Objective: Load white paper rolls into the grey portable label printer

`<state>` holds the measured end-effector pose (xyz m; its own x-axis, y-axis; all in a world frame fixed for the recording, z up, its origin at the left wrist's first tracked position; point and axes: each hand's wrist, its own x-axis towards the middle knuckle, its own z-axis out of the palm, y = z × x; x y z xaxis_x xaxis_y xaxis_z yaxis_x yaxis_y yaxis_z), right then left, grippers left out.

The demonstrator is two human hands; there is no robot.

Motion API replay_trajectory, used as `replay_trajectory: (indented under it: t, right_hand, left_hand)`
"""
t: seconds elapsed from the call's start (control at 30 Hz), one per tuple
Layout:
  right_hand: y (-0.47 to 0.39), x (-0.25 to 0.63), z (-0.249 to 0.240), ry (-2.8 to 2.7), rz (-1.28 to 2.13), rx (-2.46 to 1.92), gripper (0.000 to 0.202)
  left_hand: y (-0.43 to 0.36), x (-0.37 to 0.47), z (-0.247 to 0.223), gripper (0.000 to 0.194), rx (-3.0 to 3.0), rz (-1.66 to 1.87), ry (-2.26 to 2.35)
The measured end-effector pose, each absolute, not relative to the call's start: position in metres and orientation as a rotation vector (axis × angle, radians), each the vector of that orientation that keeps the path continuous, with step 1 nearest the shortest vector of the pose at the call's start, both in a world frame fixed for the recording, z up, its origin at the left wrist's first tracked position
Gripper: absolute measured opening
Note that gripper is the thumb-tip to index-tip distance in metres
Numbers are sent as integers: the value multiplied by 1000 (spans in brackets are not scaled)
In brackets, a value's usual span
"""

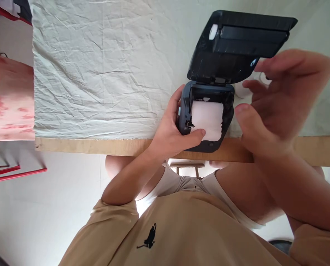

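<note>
A black label printer (184, 99) sits at the table's front edge with its lid (223, 48) raised. Inside its bay lies a white paper roll (208, 116). My left hand (173, 127) grips the printer's left side, its thumb resting on the paper. To the right of the printer is my right hand (278, 92), fingers bent and thumb held apart, the fingertips close to the lid's lower right corner. It looks slightly blurred, and nothing shows in its grasp. Behind its fingers a pale round thing (244, 89) is partly hidden, and I cannot make out its kind.
A wrinkled pale cloth (98, 74) covers the table, which has a bare wooden front edge (93, 145). On the left is a pink and red patterned surface (9, 99), with red metal bars (20, 174) below it. A wooden stool (188, 165) shows under the table.
</note>
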<state>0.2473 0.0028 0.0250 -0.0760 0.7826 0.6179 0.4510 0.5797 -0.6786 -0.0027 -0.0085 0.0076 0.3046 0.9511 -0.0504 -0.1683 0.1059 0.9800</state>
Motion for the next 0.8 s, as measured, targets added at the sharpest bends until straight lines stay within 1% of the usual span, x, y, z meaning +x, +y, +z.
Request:
replay_trajectory:
  t: [0.07,0.13,0.17,0.23,0.33,0.4,0.47,0.67,0.73,0.8]
  right_hand:
    - [4,245,23,-1733,575,-988,71]
    - [7,242,22,-1762,713,-851,82]
    - [7,240,21,-1765,772,-806,88]
    - [8,236,20,-1759,831,-775,93]
    - [8,234,15,-1756,840,-816,82]
    - [9,238,10,-1800,795,-803,79]
    - [11,244,6,-1872,736,-771,76]
    - [9,249,8,-1960,649,-765,43]
    - [7,248,8,-1959,630,-812,44]
    - [7,247,3,-1915,650,-876,60]
  left_hand:
    - [-5,-5,5,126,1080,977,841]
    - [-1,-7,3,137,1031,937,813]
    - [0,-8,2,140,1005,915,807]
    - [-1,-8,4,136,958,889,810]
    - [-8,-6,14,125,910,926,863]
    - [-14,-5,21,129,898,928,889]
    - [-18,-4,25,128,896,932,885]
    - [-18,-4,21,117,977,948,809]
    - [-18,-5,18,119,1005,941,765]
    - [-18,-5,18,121,959,950,701]
